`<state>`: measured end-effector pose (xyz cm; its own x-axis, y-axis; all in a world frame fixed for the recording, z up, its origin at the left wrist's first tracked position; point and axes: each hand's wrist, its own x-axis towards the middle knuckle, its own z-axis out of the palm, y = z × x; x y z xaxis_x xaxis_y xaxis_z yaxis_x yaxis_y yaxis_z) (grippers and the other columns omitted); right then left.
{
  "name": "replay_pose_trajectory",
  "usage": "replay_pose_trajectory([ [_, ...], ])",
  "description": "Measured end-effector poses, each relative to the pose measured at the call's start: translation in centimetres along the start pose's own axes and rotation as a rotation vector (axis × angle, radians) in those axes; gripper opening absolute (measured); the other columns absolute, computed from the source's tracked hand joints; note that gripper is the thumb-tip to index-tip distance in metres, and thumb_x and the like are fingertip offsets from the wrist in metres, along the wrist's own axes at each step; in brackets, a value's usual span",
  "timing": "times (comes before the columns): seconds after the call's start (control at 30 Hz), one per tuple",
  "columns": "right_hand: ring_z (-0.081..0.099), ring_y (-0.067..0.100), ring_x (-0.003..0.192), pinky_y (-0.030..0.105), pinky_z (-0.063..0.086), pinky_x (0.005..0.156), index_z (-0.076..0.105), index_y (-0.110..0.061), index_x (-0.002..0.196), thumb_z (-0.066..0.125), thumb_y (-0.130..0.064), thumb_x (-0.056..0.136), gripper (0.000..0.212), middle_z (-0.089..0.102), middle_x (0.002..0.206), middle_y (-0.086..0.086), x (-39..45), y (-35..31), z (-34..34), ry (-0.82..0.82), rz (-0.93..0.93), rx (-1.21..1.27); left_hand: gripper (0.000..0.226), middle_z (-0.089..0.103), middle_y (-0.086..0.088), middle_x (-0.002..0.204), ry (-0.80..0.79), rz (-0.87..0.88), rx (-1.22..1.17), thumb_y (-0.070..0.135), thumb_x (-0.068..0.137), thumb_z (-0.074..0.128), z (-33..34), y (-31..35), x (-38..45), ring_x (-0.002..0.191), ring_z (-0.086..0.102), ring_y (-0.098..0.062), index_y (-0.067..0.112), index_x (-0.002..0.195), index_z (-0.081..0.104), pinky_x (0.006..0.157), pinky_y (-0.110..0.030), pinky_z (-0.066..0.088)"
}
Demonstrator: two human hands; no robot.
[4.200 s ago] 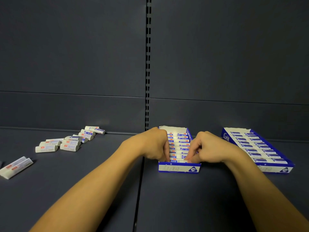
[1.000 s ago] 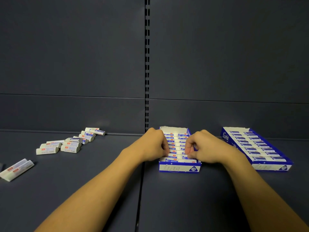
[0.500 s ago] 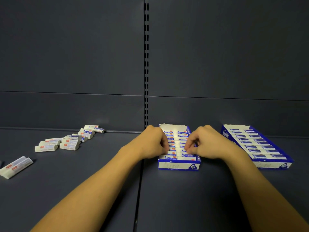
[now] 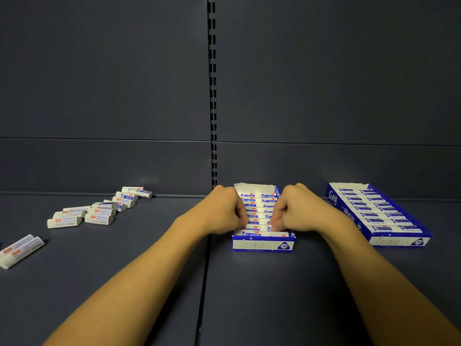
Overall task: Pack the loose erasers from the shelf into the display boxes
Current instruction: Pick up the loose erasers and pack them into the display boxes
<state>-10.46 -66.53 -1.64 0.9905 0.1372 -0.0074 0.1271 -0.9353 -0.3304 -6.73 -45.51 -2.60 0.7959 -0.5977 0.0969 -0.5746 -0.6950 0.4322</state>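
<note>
Erasers [image 4: 259, 216] fill the middle display box [image 4: 263, 244]; my left hand [image 4: 222, 212] and right hand [image 4: 298, 211], fingers curled, pinch the front rows. I press evenly, so rows seat flat without buckling.

Dark grey metal shelf [image 4: 149, 283], matching back panels [image 4: 99, 83], slotted upright [image 4: 212, 96], dim light

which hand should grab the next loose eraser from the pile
Left hand: the loose erasers lie on its side of the box. The right hand would have to cross over it.
</note>
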Motion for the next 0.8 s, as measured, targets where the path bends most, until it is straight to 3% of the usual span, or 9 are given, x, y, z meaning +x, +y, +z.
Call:
replay_pose_trajectory([
  [0.27, 0.057, 0.007, 0.101, 0.028, 0.057, 0.083, 0.080, -0.023, 0.097, 0.083, -0.032, 0.079, 0.020, 0.070, 0.096, -0.012, -0.3, 0.0, 0.0, 0.004, -0.009, -0.016, 0.008, 0.075, 0.005, 0.106, -0.026, -0.004, 0.018, 0.022, 0.088, 0.077, -0.3, 0.1, 0.0, 0.098, 0.066, -0.007, 0.017, 0.094, 0.078, 0.073, -0.014, 0.051],
  [0.4, 0.056, 0.006, 0.102, 0.019, 0.052, 0.075, 0.078, -0.023, 0.104, 0.078, -0.032, 0.083, 0.022, 0.070, 0.107, -0.011, -0.8, 0.0, -0.1, 0.000, -0.036, -0.030, 0.010, 0.076, 0.006, 0.103, -0.020, -0.002, 0.006, 0.022, 0.088, 0.077, -0.3, 0.2, -0.2, 0.099, 0.067, -0.007, 0.014, 0.094, 0.078, 0.073, -0.015, 0.052],
  [0.5, 0.057, 0.003, 0.096, 0.015, 0.049, 0.067, 0.077, -0.025, 0.102, 0.079, -0.031, 0.083, 0.020, 0.067, 0.101, -0.014, -1.0, 0.1, -0.1, 0.024, -0.045, 0.004, 0.010, 0.075, 0.006, 0.103, -0.029, -0.014, -0.014, 0.023, 0.088, 0.077, -0.3, 0.4, -0.3, 0.100, 0.066, -0.007, 0.015, 0.094, 0.076, 0.071, -0.014, 0.050],
  [0.67, 0.062, 0.000, 0.078, 0.013, 0.046, 0.058, 0.078, -0.022, 0.093, 0.077, -0.028, 0.085, 0.010, 0.068, 0.089, -0.014, -1.2, 0.3, -0.6, 0.112, -0.056, 0.075, 0.004, 0.075, 0.012, 0.088, 0.062, -0.043, -0.037, 0.023, 0.085, 0.079, -1.6, 0.6, -0.6, 0.076, 0.063, 0.006, 0.020, 0.087, 0.080, 0.058, -0.004, 0.041],
  [0.8, 0.064, 0.004, 0.085, 0.016, 0.051, 0.063, 0.076, -0.018, 0.097, 0.072, -0.026, 0.090, 0.012, 0.069, 0.095, -0.010, -0.8, 0.6, -1.5, 0.185, -0.055, 0.112, 0.009, 0.074, 0.013, 0.088, 0.165, -0.052, 0.038, 0.024, 0.091, 0.070, -3.4, 0.6, -1.3, 0.080, 0.065, 0.000, 0.020, 0.091, 0.078, 0.074, -0.014, 0.051],
])
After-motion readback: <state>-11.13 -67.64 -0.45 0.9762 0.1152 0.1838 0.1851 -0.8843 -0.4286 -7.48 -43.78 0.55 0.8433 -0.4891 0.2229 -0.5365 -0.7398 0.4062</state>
